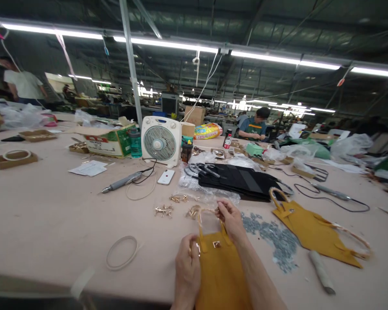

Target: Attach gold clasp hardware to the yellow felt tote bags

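Observation:
A mustard-yellow bag panel [223,271] lies at the table's front, with a looped handle [199,219] at its top and a small metal clasp [216,244] below the handle. My left hand [187,269] is closed at the panel's left edge, and a small gold metal fitting [198,249] shows by its fingertips. At the handle's right side, my right hand [231,217] has its fingers pinched together on the loop. Gold metal fittings [164,210] lie in small piles beyond the hands. Many small grey metal plates [278,243] are spread to the right.
Another yellow bag panel [317,228] and a grey roll [321,273] lie at right. Black bag panels [239,181] are stacked behind. An electric screwdriver [121,182], a phone [166,177], a fan [161,140] and a cord coil [122,253] are around. A co-worker [254,127] sits opposite.

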Available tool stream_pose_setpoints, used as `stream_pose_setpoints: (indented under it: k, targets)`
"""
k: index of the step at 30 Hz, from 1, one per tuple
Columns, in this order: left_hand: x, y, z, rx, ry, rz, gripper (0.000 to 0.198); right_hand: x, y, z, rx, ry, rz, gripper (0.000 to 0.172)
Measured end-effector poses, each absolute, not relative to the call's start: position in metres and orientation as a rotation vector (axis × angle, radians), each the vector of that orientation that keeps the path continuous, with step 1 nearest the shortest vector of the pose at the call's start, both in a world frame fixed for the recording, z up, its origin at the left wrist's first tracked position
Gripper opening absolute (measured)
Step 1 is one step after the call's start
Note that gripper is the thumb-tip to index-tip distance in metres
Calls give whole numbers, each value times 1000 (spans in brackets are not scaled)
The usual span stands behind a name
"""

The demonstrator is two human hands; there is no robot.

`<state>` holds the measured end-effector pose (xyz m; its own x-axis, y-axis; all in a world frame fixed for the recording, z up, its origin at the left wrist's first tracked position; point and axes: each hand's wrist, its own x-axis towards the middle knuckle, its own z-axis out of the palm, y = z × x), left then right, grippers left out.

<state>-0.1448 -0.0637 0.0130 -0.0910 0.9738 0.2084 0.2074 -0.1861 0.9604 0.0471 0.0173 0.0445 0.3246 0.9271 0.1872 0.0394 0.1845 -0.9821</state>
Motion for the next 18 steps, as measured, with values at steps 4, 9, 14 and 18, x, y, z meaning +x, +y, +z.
stream_pose_setpoints:
  k: [4, 9, 14, 18]
  targets:
    - [-145, -64, 16, 1466, 1442, 1343, 31, 56, -41, 48, -1205, -958, 953, 53]
    - [-145, -64, 14, 1482, 1467, 1273, 30, 65, -100, 31, -1361, -1065, 1029, 49]
    - [-143, -61, 5, 1555, 1468, 1399, 26, 68, -123, 14, -1518, -1308, 794, 41]
    - [-146, -59, 7, 1669, 1506, 1652, 28, 67, -126, 11, -1636, -1412, 522, 44]
